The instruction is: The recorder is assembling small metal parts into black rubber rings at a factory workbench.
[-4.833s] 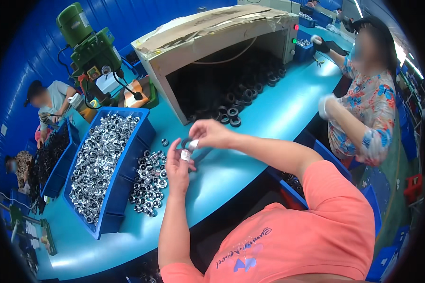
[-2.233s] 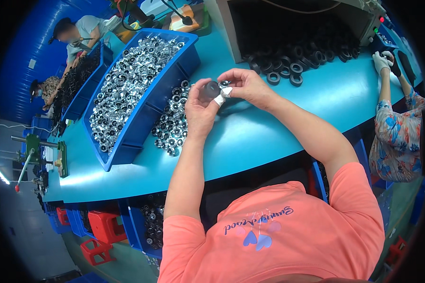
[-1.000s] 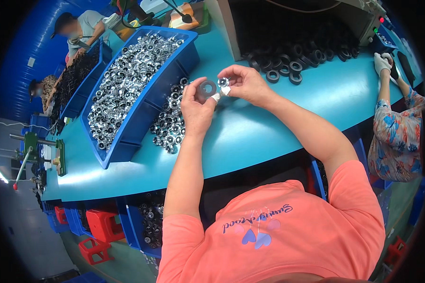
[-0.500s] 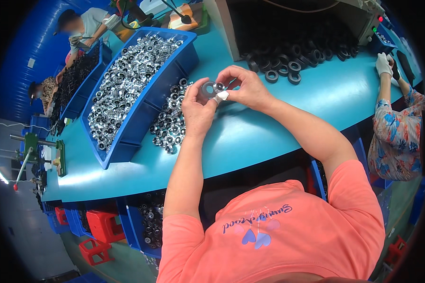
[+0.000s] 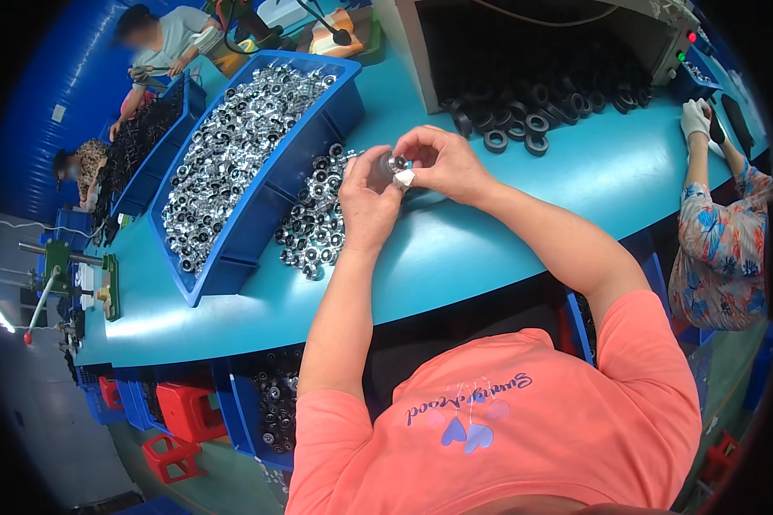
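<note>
My left hand [image 5: 368, 202] is closed around a smoky grey round piece [image 5: 379, 175], partly hidden by the fingers. Close against it, my right hand [image 5: 451, 163] pinches a small silver metal part with a dark centre [image 5: 397, 163]; whether the two are joined cannot be made out. Something white, like a wrap [image 5: 404, 178], covers the tip of my right thumb. Just left of my left hand, a loose heap of similar silver parts with black centres [image 5: 313, 232] lies on the teal table [image 5: 455, 249].
A long blue bin [image 5: 249, 227] full of silver parts stands at left. Black rings [image 5: 537, 144] spill from a box-like opening [image 5: 410, 56] at the back. A co-worker's gloved hand [image 5: 696, 118] is at far right; another person [image 5: 176, 39] works at the far left, near a green press [image 5: 57, 257].
The grey piece has tilted and sunk deeper into my left hand, closer against the silver part. My left hand has shifted slightly right. The far-left co-worker has leaned and moved an arm.
</note>
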Demonstrator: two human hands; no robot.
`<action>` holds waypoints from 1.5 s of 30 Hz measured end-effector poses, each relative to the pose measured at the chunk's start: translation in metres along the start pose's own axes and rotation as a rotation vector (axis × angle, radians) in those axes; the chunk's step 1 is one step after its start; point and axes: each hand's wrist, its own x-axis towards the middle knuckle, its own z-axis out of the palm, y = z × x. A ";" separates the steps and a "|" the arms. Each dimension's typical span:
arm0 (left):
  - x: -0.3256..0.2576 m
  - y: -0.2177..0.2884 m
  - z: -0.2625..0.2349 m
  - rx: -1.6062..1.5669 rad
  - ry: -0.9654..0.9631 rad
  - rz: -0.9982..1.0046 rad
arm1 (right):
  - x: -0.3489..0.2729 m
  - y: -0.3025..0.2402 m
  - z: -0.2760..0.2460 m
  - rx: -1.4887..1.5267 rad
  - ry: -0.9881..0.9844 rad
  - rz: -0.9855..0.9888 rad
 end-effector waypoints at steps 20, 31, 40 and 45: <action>0.003 0.010 -0.004 -0.561 -0.042 -0.266 | -0.001 -0.005 -0.004 0.033 0.036 0.008; 0.001 0.013 0.001 -0.438 -0.040 -0.157 | 0.001 0.009 -0.004 0.171 -0.052 0.147; 0.000 0.012 -0.004 -0.530 -0.162 -0.245 | 0.005 0.011 -0.008 0.253 -0.053 0.299; 0.001 0.004 -0.003 -0.466 -0.066 -0.238 | 0.001 0.014 -0.002 0.220 -0.028 0.225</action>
